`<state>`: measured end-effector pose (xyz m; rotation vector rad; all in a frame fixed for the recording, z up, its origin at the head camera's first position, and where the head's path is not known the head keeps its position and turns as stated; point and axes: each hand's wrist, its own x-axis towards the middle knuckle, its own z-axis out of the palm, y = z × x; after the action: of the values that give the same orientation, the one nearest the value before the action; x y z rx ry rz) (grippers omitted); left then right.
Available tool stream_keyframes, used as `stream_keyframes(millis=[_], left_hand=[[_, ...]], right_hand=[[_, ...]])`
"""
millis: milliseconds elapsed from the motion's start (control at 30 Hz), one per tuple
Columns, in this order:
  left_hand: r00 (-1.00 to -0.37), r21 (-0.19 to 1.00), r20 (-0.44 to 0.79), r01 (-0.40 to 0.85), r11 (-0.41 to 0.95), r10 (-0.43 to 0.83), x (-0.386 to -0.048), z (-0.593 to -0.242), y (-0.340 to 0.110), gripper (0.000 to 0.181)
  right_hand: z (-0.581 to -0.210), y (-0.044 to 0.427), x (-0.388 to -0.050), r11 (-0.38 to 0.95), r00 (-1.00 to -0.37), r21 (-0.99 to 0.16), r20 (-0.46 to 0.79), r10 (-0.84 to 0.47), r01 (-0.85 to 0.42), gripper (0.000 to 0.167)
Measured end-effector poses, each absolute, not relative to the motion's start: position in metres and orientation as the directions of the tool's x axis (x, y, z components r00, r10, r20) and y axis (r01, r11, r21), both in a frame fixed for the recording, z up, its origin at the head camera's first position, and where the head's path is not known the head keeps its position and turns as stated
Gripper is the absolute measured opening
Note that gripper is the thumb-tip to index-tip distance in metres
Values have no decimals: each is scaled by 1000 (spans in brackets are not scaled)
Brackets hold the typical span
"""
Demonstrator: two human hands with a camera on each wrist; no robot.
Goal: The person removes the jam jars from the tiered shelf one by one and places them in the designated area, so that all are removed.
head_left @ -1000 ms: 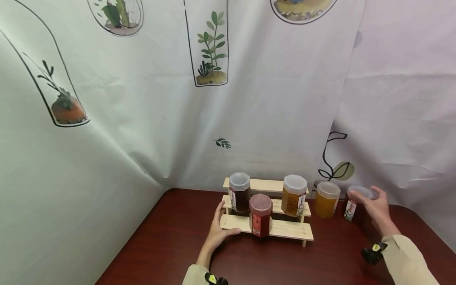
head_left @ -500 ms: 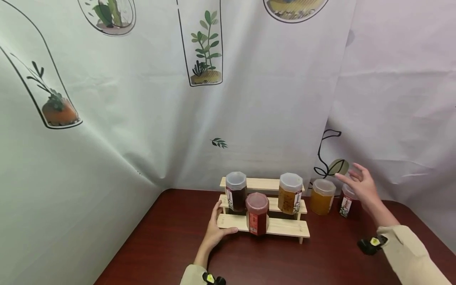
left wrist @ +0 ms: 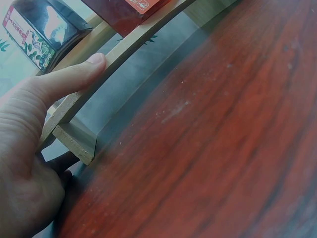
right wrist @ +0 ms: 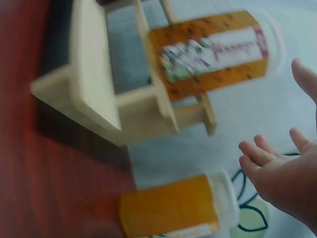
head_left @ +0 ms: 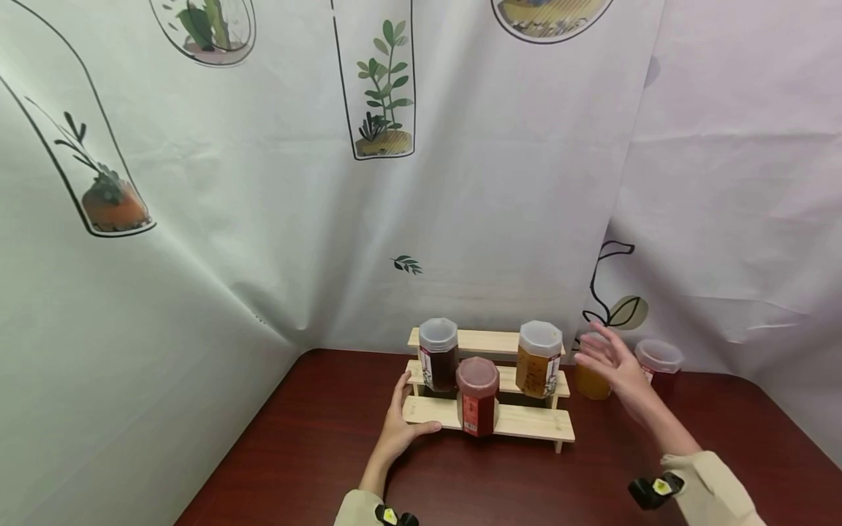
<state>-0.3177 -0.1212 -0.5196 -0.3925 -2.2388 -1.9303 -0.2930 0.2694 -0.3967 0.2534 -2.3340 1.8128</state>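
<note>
A three-step wooden rack (head_left: 536, 424) stands on the table, its left end gripped by my left hand (head_left: 397, 431). In the left wrist view the thumb of the left hand (left wrist: 29, 119) lies along the front step. The rack bears a dark jar (head_left: 444, 369), a red jar (head_left: 485, 416) in front, and a speckled amber jar (head_left: 530, 372). My right hand (head_left: 618, 369) is in the air with fingers spread, holding nothing. It partly hides a plain amber jar (head_left: 592, 386), whose side shows in the right wrist view. Farther right stands a dark red jar (head_left: 660, 358), also partly covered.
The dark reddish table (head_left: 500, 486) runs up to a white curtain (head_left: 500, 219) with plant drawings. This curtain stands close behind the rack and the jars. On the left side it folds along the table's edge.
My right hand has let go of the dark red jar at the right, risen, and moved left to the plain amber jar. The left hand stays on the rack.
</note>
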Motion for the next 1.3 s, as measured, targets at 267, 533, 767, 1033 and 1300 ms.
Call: stream_keyframes(millis=[267,533,767,1033,1300], left_hand=[[-949,937,299,311,158,96,-317,-519,-122,113],[-951,943,292,304,135,102,-316,-519,-120,112],[-952,944,292,302,131,92,-317,-519,-120,112],[-953,942,287,299,151,98,-315,-519,-121,112],[-953,942,287,299,155,94,-317,-518,-121,111]], right_hand=[[-411,238,-293,276,-977,-937,196,-88,-213,84],[-417,220,-295,275,-962,-922,257,-94,-273,93],[-419,214,-297,313,-939,-886,332,-85,-342,102],[-420,209,-300,309,-943,-895,333,-17,-322,92],[-420,208,-302,315,-925,-881,379,19,-354,88]])
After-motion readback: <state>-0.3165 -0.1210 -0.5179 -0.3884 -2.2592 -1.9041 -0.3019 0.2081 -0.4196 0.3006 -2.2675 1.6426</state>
